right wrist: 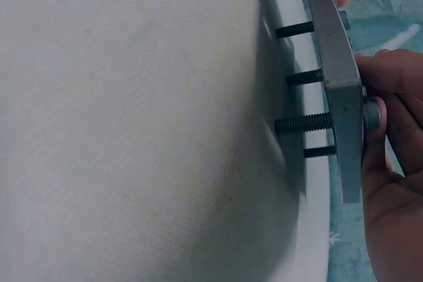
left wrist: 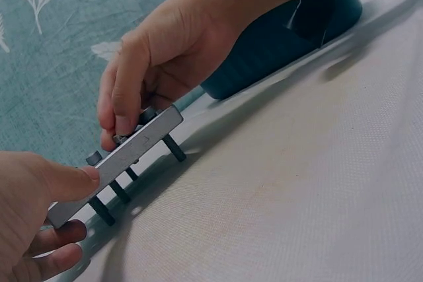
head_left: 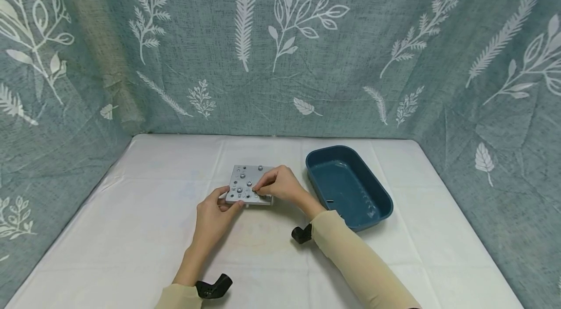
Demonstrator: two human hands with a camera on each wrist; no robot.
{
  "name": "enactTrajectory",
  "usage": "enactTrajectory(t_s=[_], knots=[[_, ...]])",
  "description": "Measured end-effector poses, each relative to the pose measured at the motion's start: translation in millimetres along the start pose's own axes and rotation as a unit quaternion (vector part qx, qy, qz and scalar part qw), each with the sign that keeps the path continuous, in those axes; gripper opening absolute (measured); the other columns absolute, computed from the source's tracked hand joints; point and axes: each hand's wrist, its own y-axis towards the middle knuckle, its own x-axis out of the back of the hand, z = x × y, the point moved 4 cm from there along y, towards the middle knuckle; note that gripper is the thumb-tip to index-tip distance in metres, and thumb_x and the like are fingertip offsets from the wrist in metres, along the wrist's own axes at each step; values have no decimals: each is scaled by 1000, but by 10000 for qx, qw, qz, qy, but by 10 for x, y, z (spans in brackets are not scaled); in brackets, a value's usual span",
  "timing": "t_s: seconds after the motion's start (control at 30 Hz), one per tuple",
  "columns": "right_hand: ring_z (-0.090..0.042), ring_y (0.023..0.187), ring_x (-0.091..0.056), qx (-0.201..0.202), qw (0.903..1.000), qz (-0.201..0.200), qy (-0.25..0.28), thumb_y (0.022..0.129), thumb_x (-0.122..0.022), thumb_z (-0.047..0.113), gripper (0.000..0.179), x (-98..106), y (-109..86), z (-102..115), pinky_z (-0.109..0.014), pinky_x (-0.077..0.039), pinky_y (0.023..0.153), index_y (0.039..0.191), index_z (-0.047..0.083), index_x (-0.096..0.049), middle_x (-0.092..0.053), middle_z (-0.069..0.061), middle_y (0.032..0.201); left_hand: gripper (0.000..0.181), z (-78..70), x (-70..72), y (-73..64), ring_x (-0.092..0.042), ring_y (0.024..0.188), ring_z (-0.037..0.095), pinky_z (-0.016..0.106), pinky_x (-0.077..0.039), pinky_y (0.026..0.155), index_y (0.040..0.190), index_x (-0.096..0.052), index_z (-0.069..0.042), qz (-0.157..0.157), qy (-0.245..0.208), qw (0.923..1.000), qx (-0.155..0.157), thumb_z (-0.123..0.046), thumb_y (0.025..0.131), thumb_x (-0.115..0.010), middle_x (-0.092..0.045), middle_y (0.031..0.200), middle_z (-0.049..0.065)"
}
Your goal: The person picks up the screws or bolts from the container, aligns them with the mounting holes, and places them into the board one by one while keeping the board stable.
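A grey metal plate (head_left: 253, 172) with holes is held tilted just over the cloth. My left hand (head_left: 211, 216) grips its near left corner, thumb on the front edge (left wrist: 49, 189) and fingers underneath. Several bolts (head_left: 239, 190) sit in the plate with their heads on top. Their dark threaded shanks (right wrist: 303, 124) stick out below. My right hand (head_left: 284, 185) is over the plate's right part, thumb and fingertips pinching a small bolt whose head is mostly hidden by the fingers. Beside that thumb is a larger bolt head (right wrist: 372, 114).
A dark blue tray (head_left: 312, 165) stands to the right of the plate, close behind my right wrist. A small metal bolt (head_left: 329, 200) lies inside it. White cloth (head_left: 153, 231) covers the table, and a green leaf-patterned curtain (head_left: 210, 56) hangs behind and at both sides.
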Motion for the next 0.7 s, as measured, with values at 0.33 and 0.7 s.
enactTrajectory(t_s=[0.33, 0.7], knots=[[-12, 85, -68, 83, 9998, 41, 192, 82, -80, 3, 7, -7, -12, 6, -27, -52, 75, 85, 9, -80, -74, -3, 84, 57, -3, 11, 1, -71, 82, 27, 33, -57, 69, 130, -55, 7, 15, 2, 10000, 72, -15, 84, -81, -70, 98, 23], [-9, 77, -67, 306, 9972, -372, -577, 83, -74, -1, 11, 55, -108, 237, -25, -54, 70, 88, 7, -79, -74, 0, 85, 56, -14, 16, -6, -70, 81, 26, 32, -57, 68, 129, -56, 7, 2, 57, 10000, 60, -14, 84, -81, -70, 97, 22]])
